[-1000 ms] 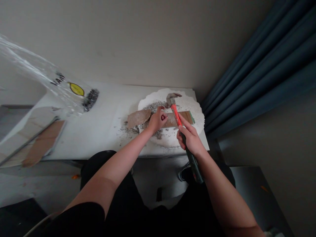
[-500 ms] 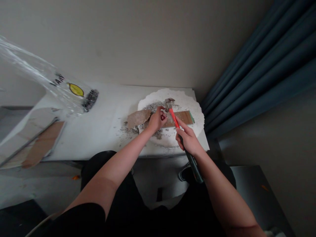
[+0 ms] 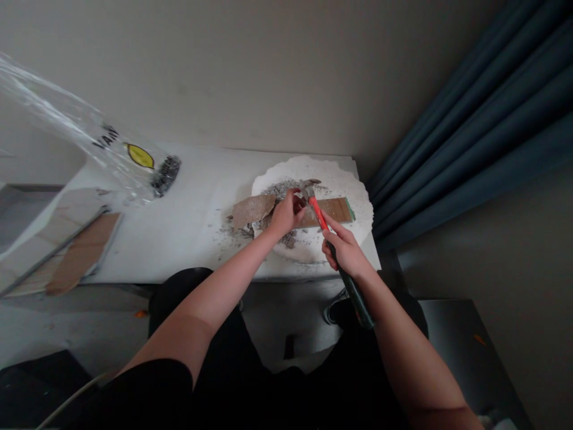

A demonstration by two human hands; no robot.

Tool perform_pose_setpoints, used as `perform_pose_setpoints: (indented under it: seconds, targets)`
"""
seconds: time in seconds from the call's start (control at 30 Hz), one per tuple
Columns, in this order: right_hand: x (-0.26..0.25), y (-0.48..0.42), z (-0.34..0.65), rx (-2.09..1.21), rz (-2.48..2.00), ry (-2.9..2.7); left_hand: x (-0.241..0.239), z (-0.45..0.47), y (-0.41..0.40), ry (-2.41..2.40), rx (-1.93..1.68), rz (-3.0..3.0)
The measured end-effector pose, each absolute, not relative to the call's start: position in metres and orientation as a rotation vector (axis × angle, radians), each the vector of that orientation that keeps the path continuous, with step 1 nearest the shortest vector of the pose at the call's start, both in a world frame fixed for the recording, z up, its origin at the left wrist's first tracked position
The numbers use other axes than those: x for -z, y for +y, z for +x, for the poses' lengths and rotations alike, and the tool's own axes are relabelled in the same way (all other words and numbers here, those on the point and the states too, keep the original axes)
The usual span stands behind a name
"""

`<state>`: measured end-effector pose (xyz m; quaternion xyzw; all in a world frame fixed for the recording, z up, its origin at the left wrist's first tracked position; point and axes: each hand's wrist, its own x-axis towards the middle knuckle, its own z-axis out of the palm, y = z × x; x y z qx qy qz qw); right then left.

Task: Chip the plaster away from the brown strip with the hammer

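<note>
My right hand (image 3: pixel 344 246) is wrapped round the handle of a claw hammer (image 3: pixel 319 213) with a red neck and dark grip. The hammer's metal head lies over a brown strip of board (image 3: pixel 333 211) with a green end. Close to the head, my left hand (image 3: pixel 286 214) has its thumb and index finger apart, the other fingers curled; nothing in it can be made out. Grey crumbled rubble (image 3: pixel 283 189) surrounds the left hand. A torn brown cardboard piece (image 3: pixel 253 211) lies left of that wrist. Beneath is a round white slab (image 3: pixel 358 191) with a ragged edge.
The white table (image 3: pixel 192 239) backs onto a wall. On its left, a clear plastic bag (image 3: pixel 129 161) with a lemon print holds dark bits at its bottom. Brown board pieces (image 3: pixel 83 254) lie at the left edge. Dark blue curtains (image 3: pixel 461 119) hang at right.
My left hand's fingers have loosened from a tighter curl, with thumb and index finger now wider apart. The hammer stays nearly in place in my right hand. The view has shifted slightly.
</note>
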<state>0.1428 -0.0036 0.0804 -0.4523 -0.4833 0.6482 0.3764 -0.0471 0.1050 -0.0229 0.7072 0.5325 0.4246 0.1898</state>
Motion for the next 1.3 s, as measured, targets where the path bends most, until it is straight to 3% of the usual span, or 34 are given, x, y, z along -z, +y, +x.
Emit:
perform_pose_setpoints:
  seconds: [0.93, 1.3]
  targets:
    - [-0.075, -0.006, 0.142, -1.635, -1.204, -1.258, 0.018, -0.048, 0.102, 1.460, -1.206, 1.838]
    - [-0.062, -0.009, 0.138, -1.649, -1.256, -1.245, -0.005, -0.066, 0.101, 1.519, -1.446, 1.794]
